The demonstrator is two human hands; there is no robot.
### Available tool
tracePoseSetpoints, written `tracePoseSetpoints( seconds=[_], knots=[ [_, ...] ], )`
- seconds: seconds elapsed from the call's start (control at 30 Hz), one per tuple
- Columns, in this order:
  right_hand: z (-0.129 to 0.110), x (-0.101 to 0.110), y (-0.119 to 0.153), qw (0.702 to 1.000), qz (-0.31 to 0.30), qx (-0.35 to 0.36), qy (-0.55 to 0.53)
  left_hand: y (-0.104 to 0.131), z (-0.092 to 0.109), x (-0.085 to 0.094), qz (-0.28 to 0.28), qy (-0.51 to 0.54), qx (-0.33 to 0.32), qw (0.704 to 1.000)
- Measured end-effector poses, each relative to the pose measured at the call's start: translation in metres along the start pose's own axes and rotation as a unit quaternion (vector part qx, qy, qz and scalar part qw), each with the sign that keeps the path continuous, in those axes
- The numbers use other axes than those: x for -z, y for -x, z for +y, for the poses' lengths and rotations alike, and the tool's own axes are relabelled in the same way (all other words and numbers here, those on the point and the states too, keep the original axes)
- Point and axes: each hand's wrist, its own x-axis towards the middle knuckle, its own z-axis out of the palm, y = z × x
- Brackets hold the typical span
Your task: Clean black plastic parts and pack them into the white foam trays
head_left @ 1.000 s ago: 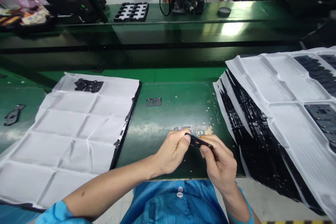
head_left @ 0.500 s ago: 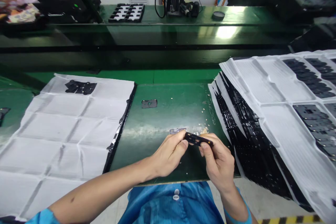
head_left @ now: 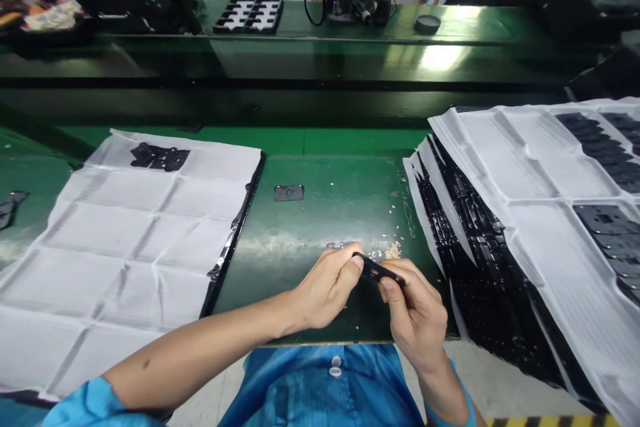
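Between my two hands is a small flat black plastic part (head_left: 376, 271) with cut-out slots, tilted down to the right. My left hand (head_left: 333, 287) pinches its left end, the thumb on the near face. At the other end my right hand (head_left: 417, 310) grips it between thumb and fingers. Just behind my left fingers a clear or metallic small piece (head_left: 339, 245) lies on the green table, partly hidden. Tiny pale bits (head_left: 393, 251) are heaped beyond my right hand. Another dark flat plate (head_left: 289, 193) rests farther back on the table.
At left, a white-lined tray (head_left: 125, 233) carries black parts (head_left: 160, 157) near its far edge. Stacked black trays with white liners (head_left: 545, 240) lean at right, black plates in the top one. On the back ledge stand a black-and-white tray (head_left: 249, 15) and a round dark object (head_left: 427, 25).
The black part has tipped so that its face shows more narrowly, and both hands have shifted slightly around it. The whole view has moved a little.
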Motion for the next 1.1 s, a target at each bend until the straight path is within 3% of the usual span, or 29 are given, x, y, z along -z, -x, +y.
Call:
tracePoseSetpoints(
  seconds=[0.3, 0.8, 1.1],
  knots=[
    [-0.0040, -0.0037, -0.0002, 0.999, 0.002, 0.035, 0.038, -0.0029, 0.0055, -0.0034, 0.042, -0.043, -0.001, 0.998],
    [-0.0038, -0.0043, 0.0018, 1.000, 0.016, -0.013, 0.010, 0.0017, 0.0051, 0.0005, 0.010, -0.004, 0.009, 1.000],
    [-0.0068, -0.0054, 0.0009, 0.999, 0.004, 0.028, 0.041, -0.0013, 0.0041, -0.0007, 0.036, -0.010, 0.014, 0.999]
  ],
)
